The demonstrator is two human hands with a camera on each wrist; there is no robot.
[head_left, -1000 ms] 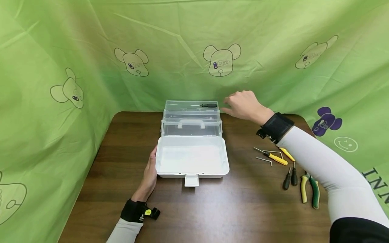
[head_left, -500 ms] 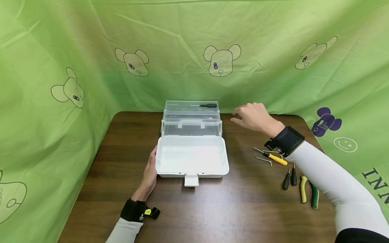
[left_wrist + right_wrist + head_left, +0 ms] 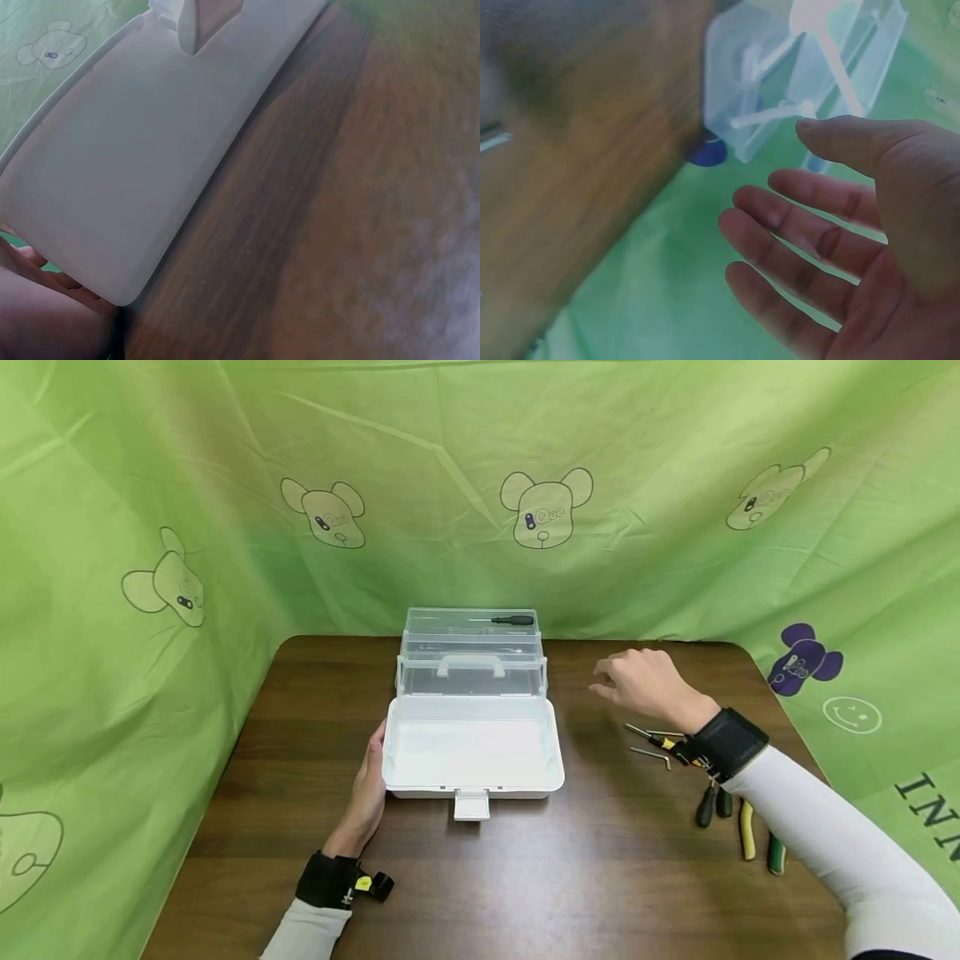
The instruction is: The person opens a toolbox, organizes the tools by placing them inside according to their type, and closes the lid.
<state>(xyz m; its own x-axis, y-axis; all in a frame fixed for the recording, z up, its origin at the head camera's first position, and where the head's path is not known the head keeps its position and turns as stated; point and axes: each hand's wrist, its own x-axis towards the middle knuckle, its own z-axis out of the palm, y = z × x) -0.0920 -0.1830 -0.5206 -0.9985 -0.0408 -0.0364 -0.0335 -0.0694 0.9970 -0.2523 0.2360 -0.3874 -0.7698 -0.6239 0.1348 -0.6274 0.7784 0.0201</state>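
A white toolbox [image 3: 472, 752] stands unfolded at the middle of the table, its clear upper trays [image 3: 472, 647] raised at the back. In the topmost tray lies a black-handled screwdriver [image 3: 513, 620]. My left hand [image 3: 365, 789] rests along the left wall of the box, thumb near the rim; the left wrist view shows only part of its fingers beside the box's white front [image 3: 142, 150]. To the right of the box, above the table, my right hand [image 3: 641, 681] holds nothing. Its fingers [image 3: 802, 240] are spread and slightly bent in the right wrist view.
Right of the box lie hex keys [image 3: 651, 754], a yellow-and-black screwdriver [image 3: 660, 742] partly under the wrist strap, two dark-handled screwdrivers [image 3: 706, 808], and pliers [image 3: 747, 831] partly hidden by the right sleeve. A green curtain [image 3: 435, 560] hangs behind the table.
My right hand has moved away from the upper trays, rightward and nearer to me, toward the loose tools. The left hand and the toolbox have stayed in place.
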